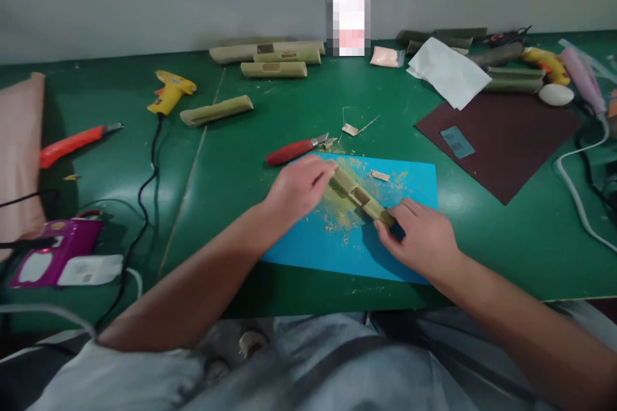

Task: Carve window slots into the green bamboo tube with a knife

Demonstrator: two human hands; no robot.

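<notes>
Between my two hands lies a piece of bamboo with a rectangular slot cut in its side. My left hand grips its far left end, fingers closed. At the near right end, my right hand holds it between thumb and fingers. Under the bamboo is a blue sheet, strewn with shavings and dust. A small cut-out bamboo chip rests on the sheet. Just beyond my left hand, a red-handled knife lies on the green table with its blade pointing right.
At the left are a yellow glue gun, an orange cutter and a purple power box with cables. Slotted bamboo pieces line the back. On the right lie a dark brown sheet, white paper and a pink tool.
</notes>
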